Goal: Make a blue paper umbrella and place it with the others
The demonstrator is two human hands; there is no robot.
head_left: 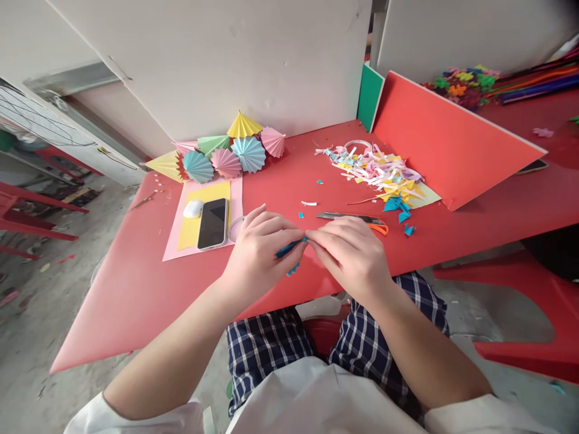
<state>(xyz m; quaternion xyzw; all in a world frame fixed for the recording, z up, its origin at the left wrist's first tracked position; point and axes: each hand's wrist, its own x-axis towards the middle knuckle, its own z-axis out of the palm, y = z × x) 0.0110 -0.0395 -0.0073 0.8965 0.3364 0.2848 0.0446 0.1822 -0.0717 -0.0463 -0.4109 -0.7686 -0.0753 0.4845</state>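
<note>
My left hand point(265, 244) is closed around a folded piece of blue paper point(286, 249), which slants up between thumb and fingers. At the paper's right tip, my right hand point(350, 247) is closed in a pinch, its fingertips meeting those of the left. A jagged blue paper edge point(293, 269) shows just below the left fingers; whether it belongs to the held piece I cannot tell. Behind my right hand lie a utility knife point(332, 216) and orange-handled scissors point(379, 228), partly covered by the hand. Small blue paper scraps point(398, 208) lie farther right.
Pleated paper umbrellas point(246, 154) stand at the back of the red table point(136, 289). A phone point(212, 223) and white earbud case point(193, 209) rest on pink and yellow sheets. Paper strips point(380, 169) are heaped beside an upright red board point(452, 138).
</note>
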